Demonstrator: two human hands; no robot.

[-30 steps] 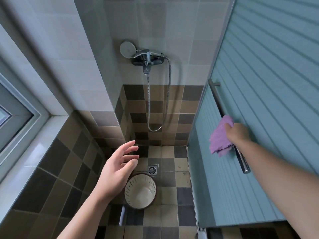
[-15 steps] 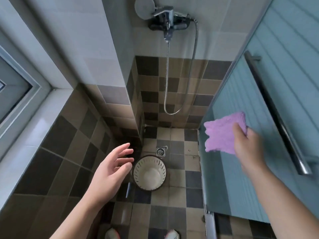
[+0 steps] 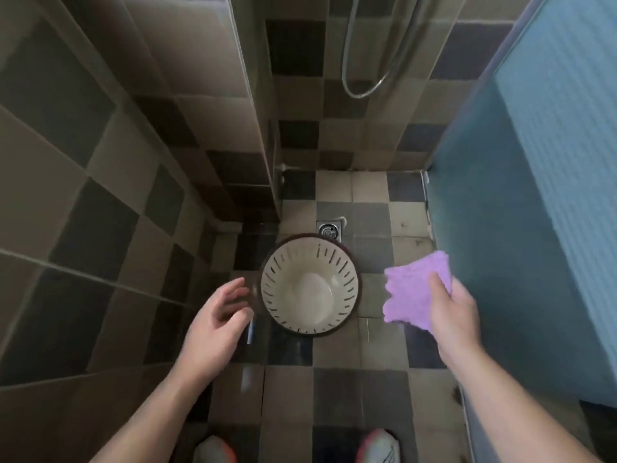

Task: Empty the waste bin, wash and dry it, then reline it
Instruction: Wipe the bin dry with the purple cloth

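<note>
The waste bin, cream with slotted sides, stands upright and empty on the checkered floor just in front of the drain. The left hand hovers just beside its left rim, fingers loosely spread and holding nothing, while the right hand pinches a purple cloth to the right of the bin, apart from it. The tiled wall runs close on the left and the blue door on the right, leaving a narrow strip of floor around the bin.
</note>
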